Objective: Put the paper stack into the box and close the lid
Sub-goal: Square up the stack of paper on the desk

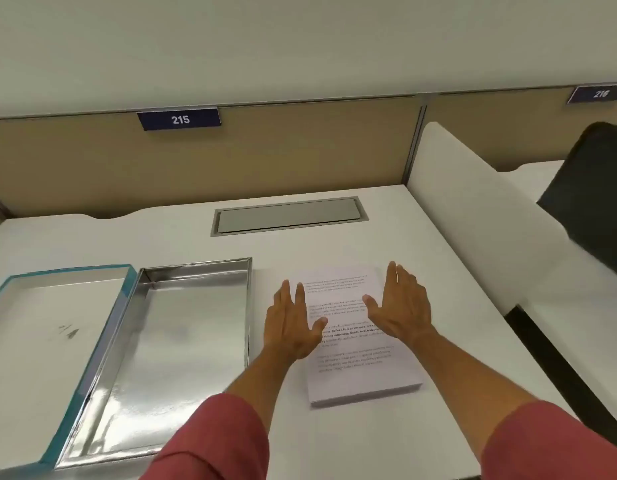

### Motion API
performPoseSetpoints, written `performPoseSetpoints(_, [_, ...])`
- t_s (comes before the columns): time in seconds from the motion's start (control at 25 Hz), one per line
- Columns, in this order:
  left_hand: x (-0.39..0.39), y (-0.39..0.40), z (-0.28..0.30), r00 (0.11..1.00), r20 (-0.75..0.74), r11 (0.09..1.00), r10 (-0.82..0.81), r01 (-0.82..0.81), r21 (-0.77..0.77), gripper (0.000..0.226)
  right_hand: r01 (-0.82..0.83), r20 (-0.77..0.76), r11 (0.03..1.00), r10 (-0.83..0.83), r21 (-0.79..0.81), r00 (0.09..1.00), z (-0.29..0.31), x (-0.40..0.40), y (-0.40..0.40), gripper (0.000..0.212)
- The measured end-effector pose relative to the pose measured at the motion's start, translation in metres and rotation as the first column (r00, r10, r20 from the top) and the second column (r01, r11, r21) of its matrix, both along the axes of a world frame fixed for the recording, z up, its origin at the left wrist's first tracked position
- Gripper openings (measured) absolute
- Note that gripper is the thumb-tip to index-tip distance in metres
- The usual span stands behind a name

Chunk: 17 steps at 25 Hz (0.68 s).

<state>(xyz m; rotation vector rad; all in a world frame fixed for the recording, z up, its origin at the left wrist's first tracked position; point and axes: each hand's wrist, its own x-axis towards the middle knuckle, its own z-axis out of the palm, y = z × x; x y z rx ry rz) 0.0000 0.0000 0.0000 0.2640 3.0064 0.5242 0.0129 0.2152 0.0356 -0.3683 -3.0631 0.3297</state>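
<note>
On the desk (352,244) we see the box (182,358) at our nine o'clock, its lid (40,341) touching it farther left. The paper stack (355,358) lies just right of the box, under both hands, with a cable hatch (288,216) at twelve o'clock behind them.

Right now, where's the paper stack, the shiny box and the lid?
paper stack (362,368): head view, lower printed page.
shiny box (175,358): head view, silver floor.
lid (33,341): head view, white inside.
</note>
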Motion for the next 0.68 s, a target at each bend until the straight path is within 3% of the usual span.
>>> performPoseSetpoints(0.24, [0.006, 0.01, -0.025, 0.959, 0.223, 0.967, 0.175, -0.21, 0.146, 0.085, 0.155, 0.121, 0.964, -0.131, -0.218, 0.984, -0.026, -0.006, 0.011, 0.054])
performPoseSetpoints(0.48, [0.002, 0.024, -0.025, 0.873, 0.365, 0.878, 0.323, -0.42, 0.23, 0.081, 0.335, 0.287, 0.826, -0.22, -0.453, 0.932, -0.043, -0.016, 0.023, 0.053])
performPoseSetpoints(0.68, [-0.005, 0.027, -0.021, 0.775, 0.457, 0.776, 0.436, -0.581, 0.246, 0.084, 0.392, 0.344, 0.75, -0.231, -0.532, 0.91, -0.05, -0.028, 0.025, 0.055])
